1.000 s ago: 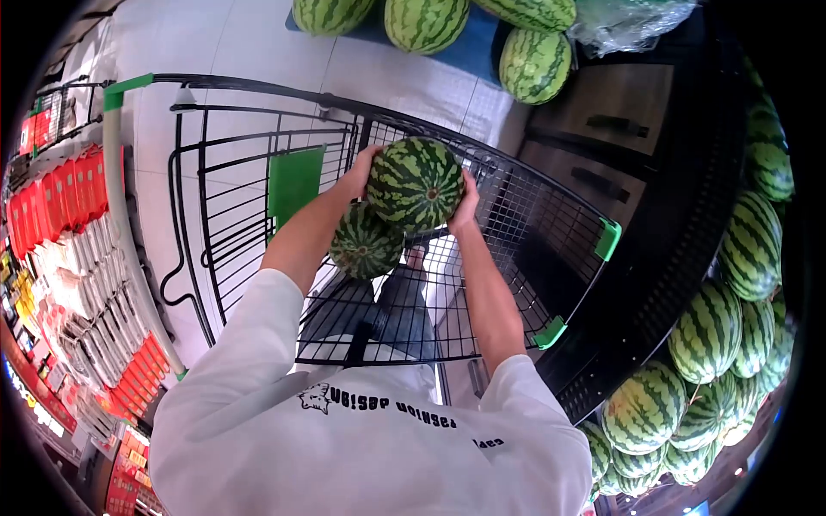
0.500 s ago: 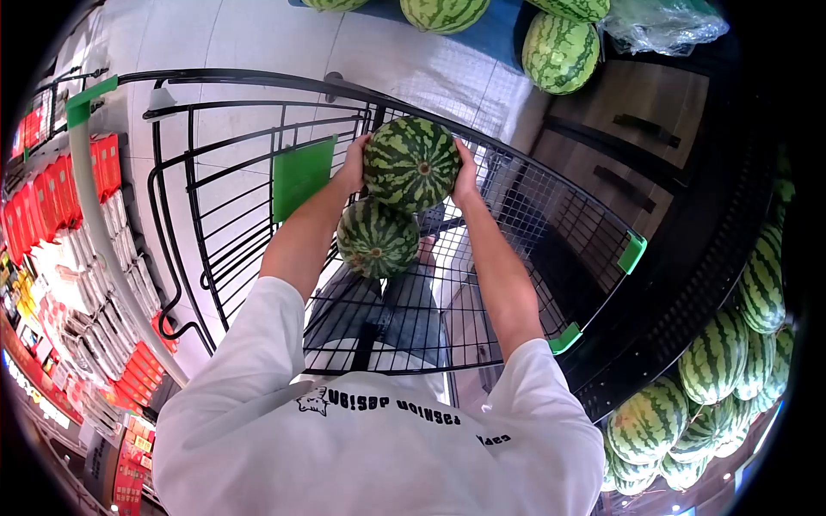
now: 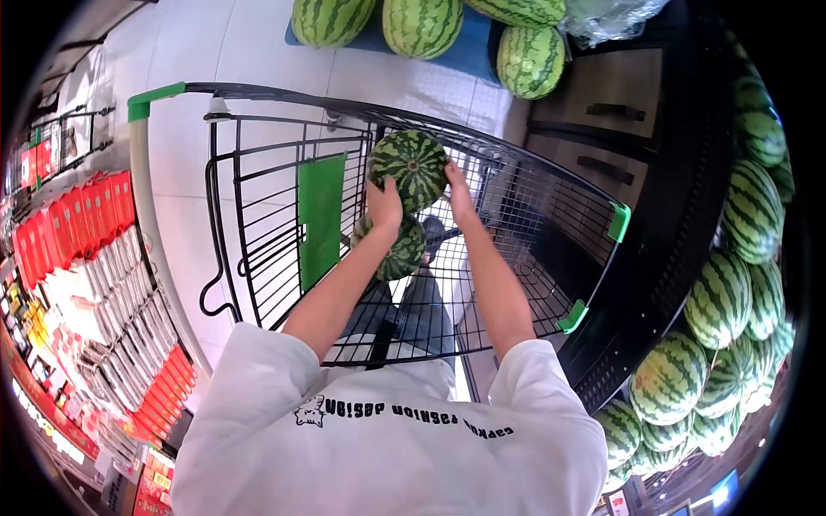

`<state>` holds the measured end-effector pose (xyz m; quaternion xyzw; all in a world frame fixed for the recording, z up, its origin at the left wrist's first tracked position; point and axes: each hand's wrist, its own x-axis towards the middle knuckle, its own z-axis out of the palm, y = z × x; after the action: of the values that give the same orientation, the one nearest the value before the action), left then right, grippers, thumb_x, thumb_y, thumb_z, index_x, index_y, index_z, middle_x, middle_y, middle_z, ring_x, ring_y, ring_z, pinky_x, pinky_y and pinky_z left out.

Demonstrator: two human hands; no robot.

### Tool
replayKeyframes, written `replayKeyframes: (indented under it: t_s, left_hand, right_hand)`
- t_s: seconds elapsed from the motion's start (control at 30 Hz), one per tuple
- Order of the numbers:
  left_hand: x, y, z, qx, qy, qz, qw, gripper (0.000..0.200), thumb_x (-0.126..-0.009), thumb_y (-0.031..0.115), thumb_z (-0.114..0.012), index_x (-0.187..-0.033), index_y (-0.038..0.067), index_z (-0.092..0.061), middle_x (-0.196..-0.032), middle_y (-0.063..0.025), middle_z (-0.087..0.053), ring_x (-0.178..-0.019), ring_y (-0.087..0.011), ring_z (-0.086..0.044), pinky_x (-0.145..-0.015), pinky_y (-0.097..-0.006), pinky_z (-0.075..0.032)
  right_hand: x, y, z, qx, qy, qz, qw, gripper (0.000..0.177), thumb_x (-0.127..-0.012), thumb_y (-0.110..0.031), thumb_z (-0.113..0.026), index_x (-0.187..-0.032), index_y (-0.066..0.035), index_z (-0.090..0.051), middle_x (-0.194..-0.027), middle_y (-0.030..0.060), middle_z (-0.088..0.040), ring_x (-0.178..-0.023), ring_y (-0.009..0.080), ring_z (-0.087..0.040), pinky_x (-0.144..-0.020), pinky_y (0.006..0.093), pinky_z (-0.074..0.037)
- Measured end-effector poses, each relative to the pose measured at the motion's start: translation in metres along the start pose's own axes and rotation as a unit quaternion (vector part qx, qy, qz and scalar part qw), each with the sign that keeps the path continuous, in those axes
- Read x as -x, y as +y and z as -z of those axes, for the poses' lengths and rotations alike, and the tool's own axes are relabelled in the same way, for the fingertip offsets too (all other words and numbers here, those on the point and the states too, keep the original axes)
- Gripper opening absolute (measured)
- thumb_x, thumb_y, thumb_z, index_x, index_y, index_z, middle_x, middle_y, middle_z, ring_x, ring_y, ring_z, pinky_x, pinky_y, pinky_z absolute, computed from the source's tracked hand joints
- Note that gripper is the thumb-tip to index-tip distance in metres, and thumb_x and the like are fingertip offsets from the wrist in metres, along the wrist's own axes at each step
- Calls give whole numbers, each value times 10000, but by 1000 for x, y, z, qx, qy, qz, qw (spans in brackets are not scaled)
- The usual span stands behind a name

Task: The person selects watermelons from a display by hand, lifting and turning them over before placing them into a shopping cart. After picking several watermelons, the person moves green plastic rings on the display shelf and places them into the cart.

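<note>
A dark-striped round watermelon (image 3: 409, 165) sits low in the wire shopping cart (image 3: 404, 112), its blossom spot facing up. My left hand (image 3: 385, 205) presses against its lower left side, thumb lying over the rind. On the other side, the fingers of my right hand (image 3: 459, 193) rest along the melon's right edge. Both hands are closed around it, though some fingertips are hidden. A second dark-striped watermelon (image 3: 404, 251) lies just nearer to me, partly covered by my left hand and wrist. The two melons appear to touch.
Large pale watermelons (image 3: 422, 26) stand on a blue mat ahead. More watermelons (image 3: 718, 301) are piled at right beside a black display edge (image 3: 637, 284). Red and silver packages (image 3: 112, 292) fill the left shelf. A green panel (image 3: 322, 222) hangs on the cart's left part.
The upper watermelon sits lower in the cart. My left hand has slid from its left side towards its near side. The view has shifted, with the left shelf and the cart appearing farther right.
</note>
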<state>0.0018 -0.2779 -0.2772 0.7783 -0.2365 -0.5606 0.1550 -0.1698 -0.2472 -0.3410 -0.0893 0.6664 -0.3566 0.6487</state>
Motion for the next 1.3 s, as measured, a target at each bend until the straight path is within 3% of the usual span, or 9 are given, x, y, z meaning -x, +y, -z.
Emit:
replayKeyframes:
  t_s: [0.13,0.2,0.27,0.33,0.47,0.57,0.73,0.87,1.3]
  left_hand:
    - [38,-32,-5,-143,-19,-165,976,875,-911,268,-616,-1549,-78,-126,-1612,-276,-172,-1491,-410,-195,-1219,-382,-195]
    - [57,-38,14,-272,-95,-128,949,840,-912,280,-611,-1539,-74,-178,-1605,-267,-200,-1494,-398,-200,-1225,-420,-186]
    - [49,-95,25,-532,-96,-282,793,808,-909,308,-601,-1531,-54,-233,-1593,-253,-244,-1496,-375,-215,-1224,-469,-186]
    - [58,-116,47,-539,-87,-395,738,794,-904,337,-591,-1539,-10,-263,-1597,-233,-260,-1501,-354,-219,-1222,-488,-195]
    - [45,-114,68,-502,-157,-381,761,647,-888,292,-580,-1470,56,-425,-1554,-212,-362,-1422,-383,-359,-1156,-450,-347]
    - [67,-95,79,-550,-197,-290,758,485,-904,362,-555,-1259,45,-653,-1154,-206,-696,-1140,-388,-626,-996,-448,-475]
    - [189,-114,128,-472,-284,-309,775,468,-980,433,-518,-1219,52,-646,-1112,-231,-690,-1082,-406,-640,-942,-431,-496]
    - [248,-119,146,-631,-187,-295,693,674,-1007,627,-250,-1204,137,-669,-1074,-239,-691,-1065,-452,-618,-939,-499,-478]
    - [266,-140,196,-558,-205,-466,656,381,-993,419,-483,-1251,171,-616,-1069,-159,-706,-951,-390,-666,-801,-489,-521]
  right_hand:
    - [59,31,28,93,14,-21,995,623,-947,-397,-589,-1499,-137,-460,-1430,123,-559,-1277,259,-530,-1021,402,-441]
    - [90,56,52,233,12,12,972,537,-937,-378,-604,-1392,-93,-578,-1304,164,-652,-1177,275,-625,-985,375,-479]
    - [158,35,62,373,-8,98,923,437,-957,-316,-606,-1299,-45,-634,-1144,170,-719,-1038,301,-689,-901,394,-526]
    - [218,28,72,422,2,141,896,428,-953,-297,-602,-1283,-28,-635,-1125,215,-709,-1061,337,-689,-902,423,-532]
    - [320,41,95,338,107,270,895,320,-911,-191,-633,-1173,-13,-683,-1111,222,-700,-1043,380,-672,-918,426,-525]
    - [377,71,112,316,172,319,877,288,-896,-148,-626,-1154,-34,-686,-1111,173,-703,-1035,346,-666,-930,420,-510]
    - [435,142,119,489,210,352,770,396,-909,-208,-589,-1277,-63,-623,-1427,173,-522,-1271,340,-522,-1061,444,-409]
    - [441,178,101,397,166,285,857,629,-899,-182,-589,-1482,-44,-398,-1502,261,-406,-1366,418,-428,-1116,477,-381]
    - [392,163,43,433,212,391,784,482,-957,-239,-595,-1362,1,-492,-1411,195,-475,-1437,423,-284,-1179,554,-252]
